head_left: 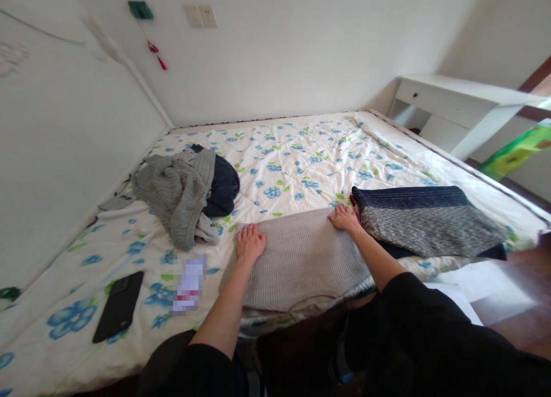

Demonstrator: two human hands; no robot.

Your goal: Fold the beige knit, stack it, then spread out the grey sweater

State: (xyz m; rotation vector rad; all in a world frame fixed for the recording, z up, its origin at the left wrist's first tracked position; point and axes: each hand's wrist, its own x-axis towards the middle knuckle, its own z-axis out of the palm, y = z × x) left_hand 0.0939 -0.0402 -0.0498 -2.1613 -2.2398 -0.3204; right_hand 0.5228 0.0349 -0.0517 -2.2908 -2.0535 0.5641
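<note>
A light grey ribbed sweater (301,259) lies folded flat at the near edge of the bed, its neckline toward me. My left hand (251,242) rests palm down on its far left corner, fingers stretched out. On the far right corner lies my right hand (345,218), also flat with the fingers extended. Just right of that hand is a folded dark blue and speckled grey knit garment (426,219), on top of another dark piece. To the left, a crumpled grey cable-knit sweater (176,190) is heaped with a navy garment (224,185).
The bed has a white sheet with blue flowers (275,193). A black phone (118,307) and a blurred-out paper slip (188,285) lie at the near left. Walls border the bed's left and far sides. A white desk (447,107) stands beyond its right edge.
</note>
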